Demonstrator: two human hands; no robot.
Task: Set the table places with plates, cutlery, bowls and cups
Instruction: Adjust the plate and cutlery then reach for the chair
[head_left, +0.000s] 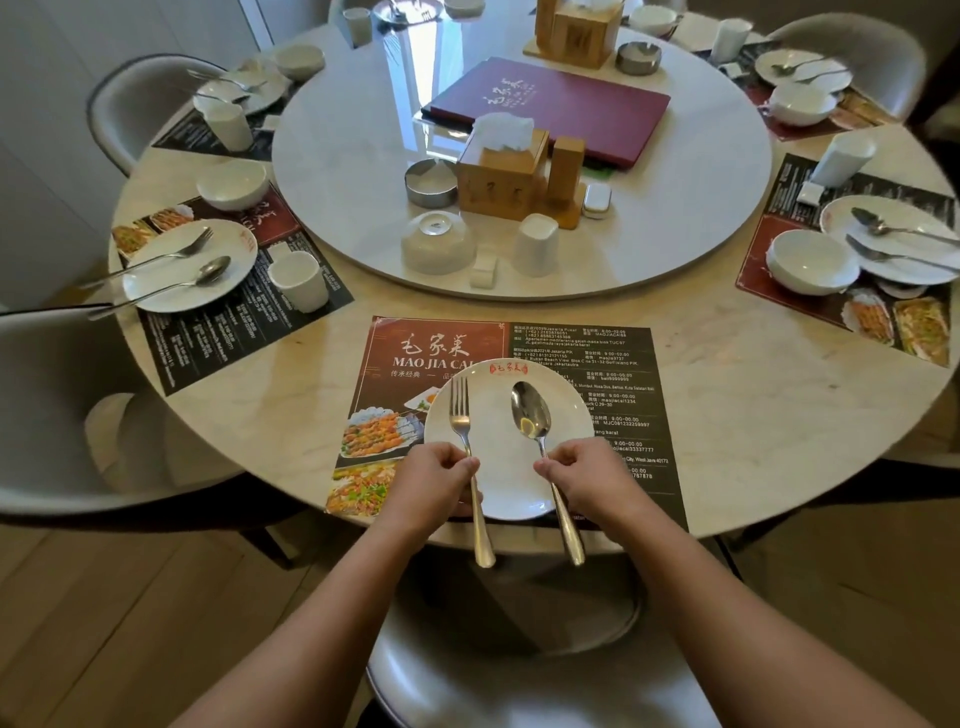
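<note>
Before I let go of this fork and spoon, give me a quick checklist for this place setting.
1. The plate sits on the placemat: ok.
2. Grip of the left hand on the fork handle: ok, pinched.
3. Grip of the right hand on the spoon handle: ok, pinched.
4. Fork to the left, spoon to the right, apart, heads over the plate: ok.
5. Cutlery resting on the plate: cannot tell.
6. The bowl and cup at this place: not ok, both stand upside down on the turntable.
</note>
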